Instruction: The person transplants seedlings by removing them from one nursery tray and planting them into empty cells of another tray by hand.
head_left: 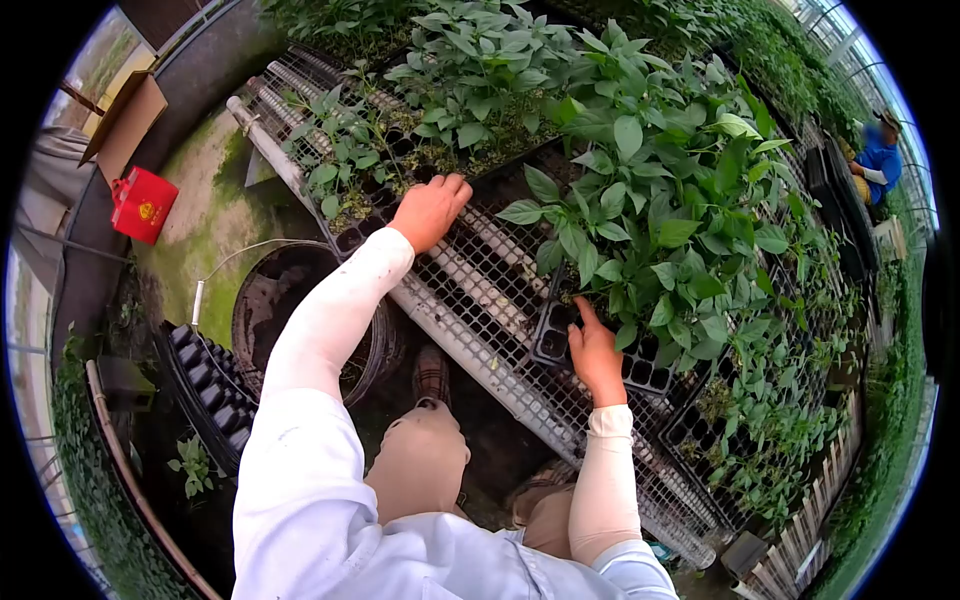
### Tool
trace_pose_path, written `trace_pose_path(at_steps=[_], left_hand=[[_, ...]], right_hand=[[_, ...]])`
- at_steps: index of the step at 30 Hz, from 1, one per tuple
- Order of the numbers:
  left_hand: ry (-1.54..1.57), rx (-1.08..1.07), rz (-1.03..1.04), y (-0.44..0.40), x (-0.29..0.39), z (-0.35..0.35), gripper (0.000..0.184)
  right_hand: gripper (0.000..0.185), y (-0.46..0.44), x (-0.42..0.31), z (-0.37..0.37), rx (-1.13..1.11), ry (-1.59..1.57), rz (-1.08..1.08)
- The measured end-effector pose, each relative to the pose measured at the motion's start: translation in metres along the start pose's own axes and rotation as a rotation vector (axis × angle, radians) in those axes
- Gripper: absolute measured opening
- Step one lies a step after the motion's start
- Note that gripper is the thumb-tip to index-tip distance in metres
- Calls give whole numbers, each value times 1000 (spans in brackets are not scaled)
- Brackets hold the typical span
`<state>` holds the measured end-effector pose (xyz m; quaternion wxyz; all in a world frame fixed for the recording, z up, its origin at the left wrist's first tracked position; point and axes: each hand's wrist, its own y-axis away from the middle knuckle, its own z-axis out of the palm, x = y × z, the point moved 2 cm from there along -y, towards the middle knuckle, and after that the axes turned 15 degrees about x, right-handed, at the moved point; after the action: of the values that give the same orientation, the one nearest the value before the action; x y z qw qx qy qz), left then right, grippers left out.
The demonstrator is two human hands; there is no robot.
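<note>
My left hand (432, 212) is at the near edge of a black seedling tray (350, 238), its fingers bent together over the rim; their tips are hidden. Leafy green seedlings (470, 75) grow in that tray. My right hand (597, 355) is over the near part of another black seedling tray (551, 345), below tall broad-leaved seedlings (680, 200). Its index finger stretches up toward the stems with the thumb apart, and the other fingers are partly hidden. Several cells near this hand show no plants. Both trays rest on a wire mesh bench (480, 290).
A pale pipe (470, 350) edges the bench. To the left are a large black tub (285, 300), stacked black trays (215, 385), a red bag (145, 205) and a cardboard box (130, 120). A person in blue (880, 160) is at the far right.
</note>
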<state>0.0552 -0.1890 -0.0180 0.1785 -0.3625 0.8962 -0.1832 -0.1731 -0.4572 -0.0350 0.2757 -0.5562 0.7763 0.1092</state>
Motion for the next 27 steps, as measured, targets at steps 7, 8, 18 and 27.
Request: trace_pose_path(at_steps=[7, 8, 18, 27], left_hand=[[-100, -146, 94, 54, -55, -22, 34], [-126, -147, 96, 60, -58, -24, 33], [399, 186, -698, 0, -19, 17, 35], [551, 405, -1217, -18, -37, 59, 32]], right_hand=[[51, 2, -3, -4, -13, -23, 13], [51, 2, -3, -4, -17, -28, 22], [52, 1, -12, -10, -80, 28, 74], [52, 2, -3, -7, -11, -9, 16]])
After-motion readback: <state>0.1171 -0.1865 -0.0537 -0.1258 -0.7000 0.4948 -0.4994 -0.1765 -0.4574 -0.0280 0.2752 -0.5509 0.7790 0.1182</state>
